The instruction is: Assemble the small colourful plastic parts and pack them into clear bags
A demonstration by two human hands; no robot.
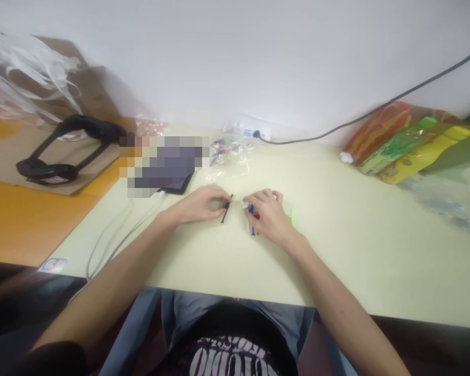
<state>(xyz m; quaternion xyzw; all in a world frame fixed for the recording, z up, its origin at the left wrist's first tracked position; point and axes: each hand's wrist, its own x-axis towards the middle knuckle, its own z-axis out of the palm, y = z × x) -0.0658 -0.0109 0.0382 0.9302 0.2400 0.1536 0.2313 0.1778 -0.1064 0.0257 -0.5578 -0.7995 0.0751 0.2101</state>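
My left hand is closed in a pinch on a thin black stick-like piece, which slants over the pale tabletop. A short way to the right, my right hand has its fingers curled over several small coloured pieces. Near its thumb and fingertips show a white piece and a blue piece with a thin stem. Some red shows under the fingers. Just past the right side of that hand a thin green piece sticks out. The palm hides most of these pieces, so their exact kind is unclear.
A partly blurred-out tablet with a white cable lies at left. Clear plastic wrapping is behind the hands. Bottle-shaped packs stand at right, and a black cable runs along the wall. A black headset-like frame lies far left.
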